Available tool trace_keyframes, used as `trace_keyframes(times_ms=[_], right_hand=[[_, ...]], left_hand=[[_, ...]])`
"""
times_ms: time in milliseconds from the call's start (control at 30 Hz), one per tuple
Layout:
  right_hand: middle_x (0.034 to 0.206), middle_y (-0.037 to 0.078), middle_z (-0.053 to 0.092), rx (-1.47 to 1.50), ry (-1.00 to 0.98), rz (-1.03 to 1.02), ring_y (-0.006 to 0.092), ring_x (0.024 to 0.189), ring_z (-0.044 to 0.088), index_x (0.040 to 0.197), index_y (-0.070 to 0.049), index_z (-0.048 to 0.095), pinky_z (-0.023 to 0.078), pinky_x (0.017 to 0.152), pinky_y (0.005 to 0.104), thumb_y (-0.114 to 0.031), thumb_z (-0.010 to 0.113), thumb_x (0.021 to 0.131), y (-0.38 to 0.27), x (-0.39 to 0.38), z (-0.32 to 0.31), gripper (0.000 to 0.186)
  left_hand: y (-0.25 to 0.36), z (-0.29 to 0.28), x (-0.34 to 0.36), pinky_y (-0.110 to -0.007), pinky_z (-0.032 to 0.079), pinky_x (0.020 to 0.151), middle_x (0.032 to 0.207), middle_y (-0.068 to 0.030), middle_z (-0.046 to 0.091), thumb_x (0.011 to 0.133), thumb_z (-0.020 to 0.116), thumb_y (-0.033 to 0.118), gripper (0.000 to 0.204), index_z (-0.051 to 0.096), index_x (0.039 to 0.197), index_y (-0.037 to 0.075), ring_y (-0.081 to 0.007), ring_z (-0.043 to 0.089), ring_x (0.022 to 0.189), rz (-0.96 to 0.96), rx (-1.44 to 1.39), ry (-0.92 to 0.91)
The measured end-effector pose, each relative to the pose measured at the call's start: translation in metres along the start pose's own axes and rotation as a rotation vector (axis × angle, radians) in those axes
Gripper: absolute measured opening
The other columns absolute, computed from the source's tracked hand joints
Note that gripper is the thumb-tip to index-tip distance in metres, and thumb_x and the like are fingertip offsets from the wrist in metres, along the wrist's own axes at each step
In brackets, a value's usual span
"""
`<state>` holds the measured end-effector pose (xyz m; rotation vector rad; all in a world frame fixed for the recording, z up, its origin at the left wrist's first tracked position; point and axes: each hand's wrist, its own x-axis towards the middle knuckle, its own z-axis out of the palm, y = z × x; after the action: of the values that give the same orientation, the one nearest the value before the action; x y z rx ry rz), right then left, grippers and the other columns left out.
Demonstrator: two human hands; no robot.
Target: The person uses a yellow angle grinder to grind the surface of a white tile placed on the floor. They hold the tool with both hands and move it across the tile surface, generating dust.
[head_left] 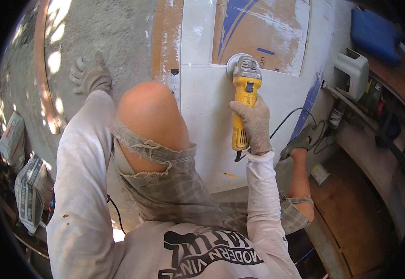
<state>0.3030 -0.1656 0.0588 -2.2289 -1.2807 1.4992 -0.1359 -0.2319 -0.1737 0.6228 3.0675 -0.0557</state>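
Note:
My right hand [254,124], in a grey knit work glove, is wrapped round the body of a yellow angle grinder [245,95]. The grinder's grey head points away from me. Its pale disc [232,63] meets the lower edge of a rectangular opening in a white panel [202,116], where brown cardboard [239,35] with blue print and white smears shows. A black cord trails from the grinder's near end. My left hand [93,76], gloved too, lies flat with spread fingers on the grey concrete floor [114,28], left of my raised knee.
A small orange pencil [230,175] lies on the panel near my right forearm. At the right are a blue case [376,35], a grey plastic container [352,72], a spray can [336,114] and a looping cord. Filled bags [31,193] and a wooden strip [42,60] lie at the left.

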Motion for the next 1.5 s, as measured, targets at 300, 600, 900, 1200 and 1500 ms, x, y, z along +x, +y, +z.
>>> trace_keyframes(times_ms=[300, 600, 900, 1200, 1500], right_hand=[[0.091, 0.006, 0.071, 0.118, 0.003, 0.000, 0.0153, 0.072, 0.069, 0.114, 0.000, 0.068, 0.058, 0.066, 0.0330, -0.017, 0.082, 0.090, 0.010, 0.006, -0.010, 0.032], [0.091, 0.006, 0.070, 0.115, 0.046, 0.015, 0.0160, 0.072, 0.069, 0.114, 0.000, 0.068, 0.058, 0.066, 0.0329, -0.016, 0.082, 0.090, 0.017, 0.015, -0.023, 0.032], [0.093, 0.008, 0.073, 0.094, 0.014, -0.010, 0.0173, 0.077, 0.069, 0.116, 0.000, 0.070, 0.058, 0.071, 0.0342, -0.019, 0.083, 0.085, 0.002, -0.010, 0.005, 0.039], [0.094, 0.007, 0.072, -0.024, -0.032, -0.029, 0.0166, 0.079, 0.068, 0.117, 0.000, 0.070, 0.057, 0.073, 0.0339, -0.021, 0.084, 0.086, -0.017, -0.016, 0.023, 0.039], [0.094, 0.008, 0.073, -0.093, -0.027, -0.042, 0.0178, 0.078, 0.069, 0.117, 0.000, 0.070, 0.058, 0.072, 0.0345, -0.022, 0.084, 0.086, -0.014, -0.013, 0.024, 0.041]], left_hand=[[0.000, 0.001, 0.000, -0.076, 0.014, 0.124, 0.181, -0.0107, 0.024, 0.095, 0.040, 0.093, 0.100, 0.036, 0.170, 0.026, -0.0319, 0.015, 0.169, -0.007, -0.019, -0.008], [0.000, 0.000, -0.001, -0.076, 0.014, 0.124, 0.181, -0.0103, 0.024, 0.095, 0.038, 0.093, 0.100, 0.036, 0.170, 0.026, -0.0318, 0.015, 0.169, 0.016, -0.020, 0.025], [0.004, -0.005, -0.002, -0.075, 0.016, 0.124, 0.182, -0.0092, 0.022, 0.097, 0.038, 0.090, 0.097, 0.033, 0.172, 0.028, -0.0305, 0.012, 0.169, -0.015, 0.044, -0.048], [0.001, 0.001, -0.001, -0.076, 0.015, 0.123, 0.180, -0.0122, 0.025, 0.096, 0.041, 0.092, 0.099, 0.036, 0.170, 0.027, -0.0335, 0.015, 0.168, 0.011, 0.007, 0.002], [0.000, 0.003, -0.002, -0.075, 0.016, 0.123, 0.180, -0.0118, 0.026, 0.096, 0.041, 0.092, 0.099, 0.037, 0.170, 0.026, -0.0333, 0.016, 0.168, 0.019, 0.026, 0.017]])
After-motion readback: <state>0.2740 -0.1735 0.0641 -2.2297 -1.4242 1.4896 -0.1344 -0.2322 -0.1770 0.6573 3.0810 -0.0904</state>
